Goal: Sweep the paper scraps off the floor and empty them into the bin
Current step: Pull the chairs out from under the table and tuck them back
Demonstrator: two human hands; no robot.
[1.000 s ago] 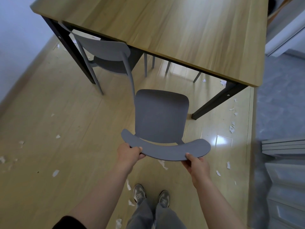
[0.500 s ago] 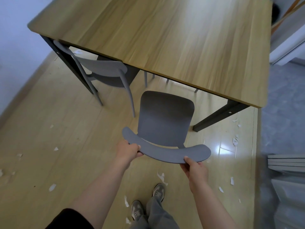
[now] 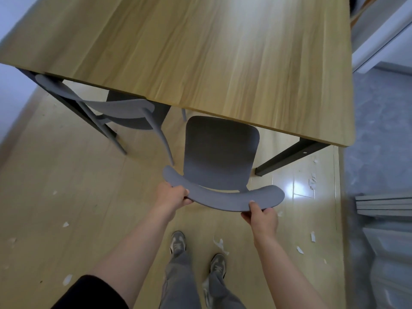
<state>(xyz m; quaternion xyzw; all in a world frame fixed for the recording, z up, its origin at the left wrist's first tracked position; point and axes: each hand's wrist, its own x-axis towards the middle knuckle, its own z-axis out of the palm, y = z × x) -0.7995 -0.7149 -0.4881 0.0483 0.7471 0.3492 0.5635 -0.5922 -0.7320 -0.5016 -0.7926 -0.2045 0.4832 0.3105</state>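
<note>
White paper scraps (image 3: pixel 219 243) lie scattered over the pale wood floor, some near my feet, some at the left and some by the table leg at the right. Both my hands grip the curved backrest of a grey chair (image 3: pixel 220 157). My left hand (image 3: pixel 172 195) holds the backrest's left end and my right hand (image 3: pixel 263 216) holds it right of centre. The seat's front edge reaches under the wooden table (image 3: pixel 200 52). No broom, dustpan or bin is in view.
A second grey chair (image 3: pixel 124 112) is tucked under the table at the left. Black table legs (image 3: pixel 289 156) stand left and right of the chair I hold. Grey flooring and stacked grey panels (image 3: pixel 383 205) lie at the right. My two feet stand just behind the chair.
The chair has slid forward toward the table, with its seat now partly beneath the tabletop edge. I have stepped forward with it, and both hands keep their grip on the backrest.
</note>
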